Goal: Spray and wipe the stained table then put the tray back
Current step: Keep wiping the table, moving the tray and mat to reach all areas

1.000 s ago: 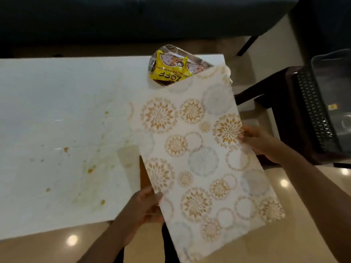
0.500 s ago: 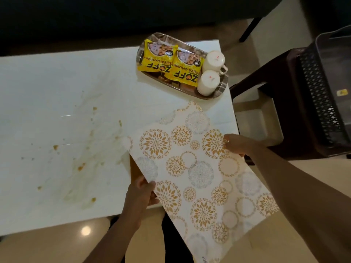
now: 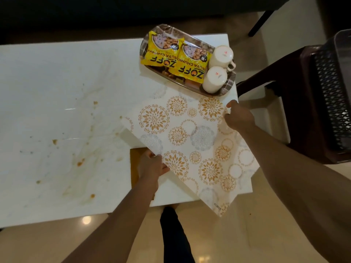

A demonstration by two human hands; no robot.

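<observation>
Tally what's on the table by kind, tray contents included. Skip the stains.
Steel tray: 1
Yellow snack packets: 2
White mugs, upside down: 2
Patterned mat, held by the left hand and right hand: 1
Total: 6

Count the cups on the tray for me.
2: both upside down at the right end of the steel tray, one cup farther, one cup nearer. None appear hidden.

Both forearms bare — no sleeves, rings or watch visible; dark trouser leg (image 3: pixel 175 236) below.
</observation>
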